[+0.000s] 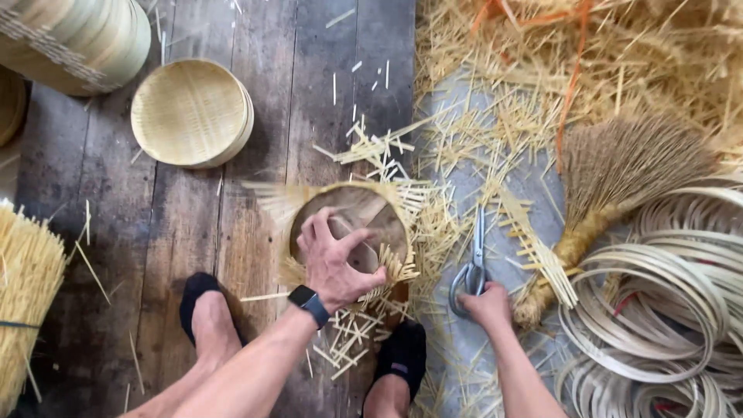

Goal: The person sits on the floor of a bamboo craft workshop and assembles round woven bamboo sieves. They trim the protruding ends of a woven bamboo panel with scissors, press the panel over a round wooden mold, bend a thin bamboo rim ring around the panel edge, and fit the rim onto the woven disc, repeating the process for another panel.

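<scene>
head view, and what's under your hands?

— my left hand [337, 263] is spread and curled over the near rim of a round, half-woven pale bamboo basket frame [352, 232], fingers inside the hoop, thumb pressing the loose strip ends. it sits on the dark wooden plank floor [186, 224], between my feet in black socks [203, 306].

— and the other one?

— my right hand [487, 303] is closed around the handles of the grey metal scissors [470, 263], which lie on the grey mat [464, 155] just right of the basket. the blades are shut, as far as i can tell.

— how would the basket handle?

— light, i judge, and springy. the rim is stiff enough to grip; the thin strips sticking out look brittle, so i'd hold the hoop, not the ends.

— which way does it face?

— its opening points up at me. it's round, so no real long axis; the scissors run lengthwise away from me, tips pointing far.

— around you?

— a stack of finished round woven trays [190, 112] far left, coiled bamboo hoops [658, 310] right, a straw brush [611, 186] beside them.
</scene>
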